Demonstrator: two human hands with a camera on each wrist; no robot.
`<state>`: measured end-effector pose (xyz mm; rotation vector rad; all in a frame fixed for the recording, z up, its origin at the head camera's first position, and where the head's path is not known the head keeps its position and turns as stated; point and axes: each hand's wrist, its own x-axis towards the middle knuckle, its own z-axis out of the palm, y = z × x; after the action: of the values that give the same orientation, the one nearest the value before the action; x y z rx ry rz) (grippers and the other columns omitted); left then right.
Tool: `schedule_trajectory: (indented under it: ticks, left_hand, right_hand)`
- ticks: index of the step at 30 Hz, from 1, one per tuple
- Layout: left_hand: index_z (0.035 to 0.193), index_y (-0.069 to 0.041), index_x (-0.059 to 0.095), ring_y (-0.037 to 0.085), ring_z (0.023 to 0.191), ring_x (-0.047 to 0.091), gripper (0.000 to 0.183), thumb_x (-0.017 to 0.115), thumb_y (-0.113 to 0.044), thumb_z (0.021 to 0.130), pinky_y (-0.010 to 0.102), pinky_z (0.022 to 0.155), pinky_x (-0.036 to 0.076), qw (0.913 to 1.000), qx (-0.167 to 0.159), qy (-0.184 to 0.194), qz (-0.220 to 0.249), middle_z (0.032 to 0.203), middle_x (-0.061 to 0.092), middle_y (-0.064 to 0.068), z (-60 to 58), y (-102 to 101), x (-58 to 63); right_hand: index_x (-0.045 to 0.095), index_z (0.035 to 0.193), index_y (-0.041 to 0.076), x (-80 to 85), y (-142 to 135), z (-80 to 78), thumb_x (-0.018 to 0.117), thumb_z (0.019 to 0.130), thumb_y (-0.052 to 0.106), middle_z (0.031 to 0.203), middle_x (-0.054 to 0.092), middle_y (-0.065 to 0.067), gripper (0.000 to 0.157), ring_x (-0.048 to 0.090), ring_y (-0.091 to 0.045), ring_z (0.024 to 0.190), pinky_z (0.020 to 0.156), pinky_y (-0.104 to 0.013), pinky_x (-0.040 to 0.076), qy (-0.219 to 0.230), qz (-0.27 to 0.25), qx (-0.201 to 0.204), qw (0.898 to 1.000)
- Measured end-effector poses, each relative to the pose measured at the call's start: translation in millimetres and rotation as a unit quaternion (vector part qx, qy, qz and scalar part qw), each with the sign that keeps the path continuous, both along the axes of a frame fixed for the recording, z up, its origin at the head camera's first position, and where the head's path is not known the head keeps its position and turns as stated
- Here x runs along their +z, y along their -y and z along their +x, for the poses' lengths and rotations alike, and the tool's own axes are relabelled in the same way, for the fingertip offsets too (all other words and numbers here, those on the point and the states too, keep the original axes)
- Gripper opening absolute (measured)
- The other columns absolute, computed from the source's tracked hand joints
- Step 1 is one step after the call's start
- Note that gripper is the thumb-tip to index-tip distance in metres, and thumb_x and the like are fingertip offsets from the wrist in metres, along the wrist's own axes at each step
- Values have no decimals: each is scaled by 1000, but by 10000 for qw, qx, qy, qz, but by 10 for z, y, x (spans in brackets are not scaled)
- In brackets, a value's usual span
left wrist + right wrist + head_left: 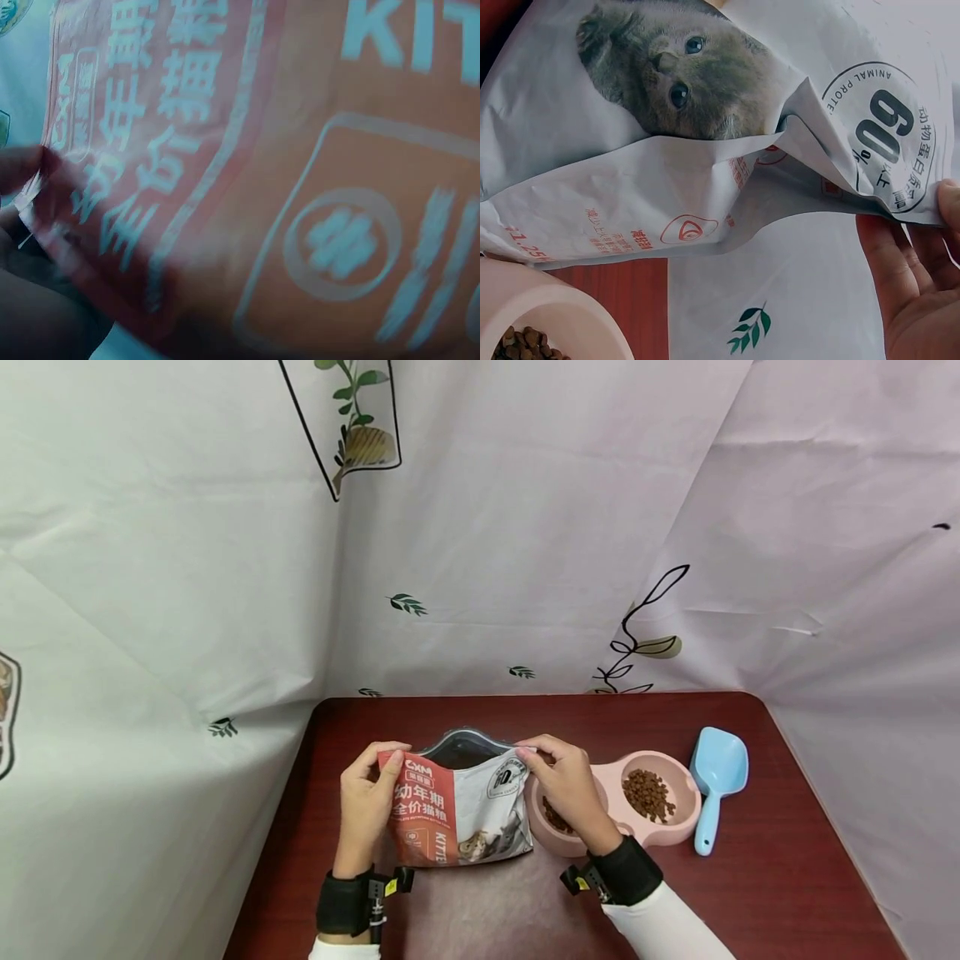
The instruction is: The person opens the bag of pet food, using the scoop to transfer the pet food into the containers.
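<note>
A red and white bag of kitten food (457,814) stands upright on the table, its top edge gaping so the dark inside shows. My left hand (365,797) pinches the bag's upper left corner between thumb and fingers. At the opposite top corner, my right hand (567,783) holds the bag the same way. In the right wrist view the bag's side (660,202) is creased, with the thumb and fingers (911,277) on its edge. The left wrist view is filled by the bag's orange-red front (225,187), partly blurred.
Right of the bag sits a pink double bowl (621,814) with brown kibble (649,794) in both halves; my right forearm partly covers its left half. A light blue scoop (717,764) lies beside it. Behind the dark red table (780,852) hangs a white patterned cloth (525,527).
</note>
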<state>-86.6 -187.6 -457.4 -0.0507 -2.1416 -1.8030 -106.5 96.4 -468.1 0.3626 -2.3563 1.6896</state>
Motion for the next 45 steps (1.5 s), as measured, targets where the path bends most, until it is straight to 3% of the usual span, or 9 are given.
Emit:
schedule_trajectory:
  ticks: [2, 4, 7, 10, 12, 14, 22, 33, 45]
  left_hand:
    - [110, -7, 76, 14, 78, 63, 13, 71, -9, 98, 22, 62, 54, 9982, -47, -318, -505, 101, 70, 10, -4, 9, 33]
    - [113, -7, 75, 15, 88, 63, 17, 73, -6, 96, 20, 73, 53, 9887, -34, -745, -1301, 107, 69, 9, -10, 5, 75]
    - [116, -5, 75, 23, 101, 62, 22, 72, -5, 94, 29, 90, 48, 9527, 47, -1479, -2656, 111, 67, 11, -6, -24, 149]
    - [117, -3, 74, 31, 105, 59, 24, 70, -6, 93, 45, 91, 45, 9106, 41, -1926, -3657, 112, 66, 13, 20, -66, 232]
    - [115, -2, 75, 32, 103, 59, 23, 70, -6, 93, 49, 87, 45, 8927, -27, -2029, -4023, 110, 68, 12, 33, -87, 274]
    - [113, -1, 75, 30, 99, 60, 21, 71, -5, 93, 48, 82, 46, 8836, -116, -2056, -4204, 105, 68, 11, 37, -98, 302]
    - [99, -2, 75, 18, 88, 56, 11, 78, 2, 88, 32, 74, 53, 9012, -406, -1926, -3862, 88, 63, 3, -16, -72, 302]
    - [90, -5, 75, 12, 80, 51, 13, 79, 7, 85, 14, 68, 41, 9134, -492, -2137, -3429, 79, 58, 0, -53, -62, 281]
    - [88, -6, 74, 11, 79, 49, 12, 78, 6, 86, 13, 67, 39, 9214, -643, -1952, -3299, 78, 57, -1, -56, -45, 287]
  right_hand:
    - [80, 103, 13, -1, 8, 3, 73, 97, 14, 89, 74, -1, 9, 54, -4, 64, 61, -19, 44, -90, -14, 11, 10000]
    - [79, 103, 13, -1, 12, 6, 73, 96, 12, 90, 75, -2, 9, 55, -3, 65, 62, -20, 45, -162, -22, 10, 9999]
    - [79, 102, 13, -2, 13, 10, 73, 96, 12, 90, 75, -1, 9, 56, -4, 66, 63, -19, 45, -188, -12, -19, 9998]
    - [79, 103, 13, -2, 13, 12, 73, 96, 13, 91, 75, -1, 9, 57, -5, 67, 64, -19, 46, -169, 14, -9, 9999]
    - [79, 103, 13, -4, 14, 9, 73, 97, 13, 91, 75, -1, 9, 58, -5, 68, 64, -19, 47, -182, 26, 15, 9998]
    - [79, 103, 12, 3, 12, 13, 72, 97, 13, 93, 75, -2, 9, 60, -6, 70, 65, -20, 48, -185, 24, 34, 9998]
    - [79, 106, 15, 9, -11, 36, 70, 99, 15, 97, 75, 0, 12, 60, -5, 75, 70, -21, 48, -113, 41, 148, 9998]
    - [74, 126, 17, 194, 54, 20, 68, 99, 6, 116, 72, 1, 29, 53, -5, 72, 60, -22, 46, -648, 651, 752, 9929]
    - [80, 108, 14, 247, 12, -51, 77, 92, 8, 92, 68, 7, 17, 53, -5, 73, 63, -20, 47, -1134, 1056, 664, 9857]
